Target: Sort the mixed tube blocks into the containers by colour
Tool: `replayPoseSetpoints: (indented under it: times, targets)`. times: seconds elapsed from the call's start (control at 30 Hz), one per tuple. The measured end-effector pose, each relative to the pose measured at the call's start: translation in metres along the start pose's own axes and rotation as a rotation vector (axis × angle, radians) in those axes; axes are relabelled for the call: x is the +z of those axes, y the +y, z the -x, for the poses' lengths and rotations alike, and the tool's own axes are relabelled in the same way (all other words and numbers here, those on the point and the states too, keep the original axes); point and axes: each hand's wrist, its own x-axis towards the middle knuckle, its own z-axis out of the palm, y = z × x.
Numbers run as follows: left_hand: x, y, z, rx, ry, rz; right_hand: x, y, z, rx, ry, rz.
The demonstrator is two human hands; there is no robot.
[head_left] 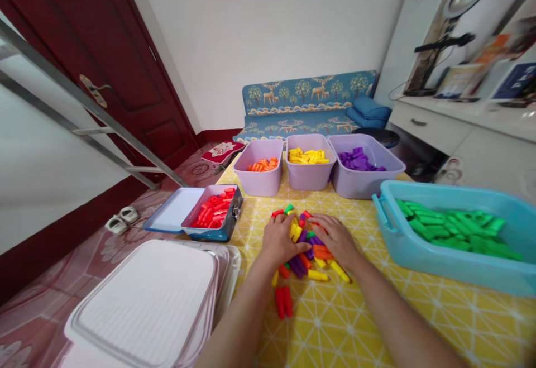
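Note:
A mixed heap of small tube-like plastic pieces [298, 266] in red, orange, yellow, green and purple lies on the yellow patterned tablecloth [335, 329]. My left hand [280, 240] rests over the heap's left side, fingers bent and apart, thumb stretched across the pieces. On the right side, my right hand [336, 239] touches the heap with its fingers extended. Neither hand lifts a piece that I can see; pieces under the fingers are partly hidden. Two red pieces [283, 302] lie side by side just in front of the heap.
Lilac bins hold orange [258, 182], yellow [310, 178] and purple [368, 182] pieces behind the heap. A turquoise tub [452, 267] with green pieces stands right. At left are an open tin [228, 228] of red pieces and stacked white lids [146, 301]. A metal ladder [96, 105] leans farther left.

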Motion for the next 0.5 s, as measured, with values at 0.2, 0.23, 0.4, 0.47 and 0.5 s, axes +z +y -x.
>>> replayPoseSetpoints:
  times: [0.2,0.23,0.4,0.47,0.5]
  targets:
    - [0.014,-0.012,-0.028,0.063,-0.078,0.287,0.003,0.004,-0.001,0.026,0.049,-0.097]
    - [0.017,-0.014,-0.029,0.051,-0.054,0.321,0.004,0.005,-0.001,0.033,0.060,-0.109]
    - [0.023,-0.018,-0.029,0.021,0.074,0.446,0.005,0.006,-0.001,0.060,0.044,-0.154]
    - [0.025,-0.018,-0.031,-0.002,0.117,0.468,0.004,0.005,-0.002,0.043,0.027,-0.129]
    - [0.026,-0.019,-0.032,-0.015,0.129,0.462,0.004,0.003,-0.002,0.026,0.015,-0.104]
